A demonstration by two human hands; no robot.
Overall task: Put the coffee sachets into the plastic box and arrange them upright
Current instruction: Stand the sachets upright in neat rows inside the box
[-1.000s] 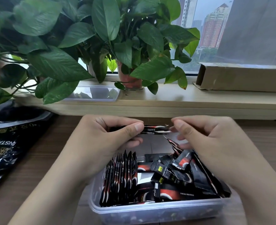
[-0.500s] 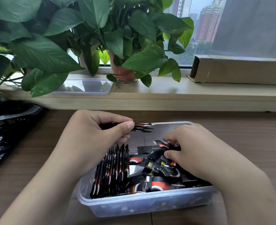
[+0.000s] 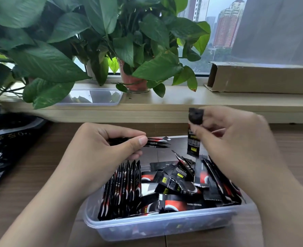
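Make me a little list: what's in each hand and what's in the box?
left hand: holds a thin stack of sachets above the box
right hand: pinches one sachet by its top, hanging over the pile
row: sachets upright, box's left end
pile: loose sachets lying jumbled, middle and right
windowsill: plant, carton

Left hand (image 3: 109,147) and right hand (image 3: 236,138) both forward, fingers curled in pinches.

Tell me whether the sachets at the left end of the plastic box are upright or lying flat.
Upright: the row of sachets stands on edge, packed side by side, unlike the jumbled pile beside it.
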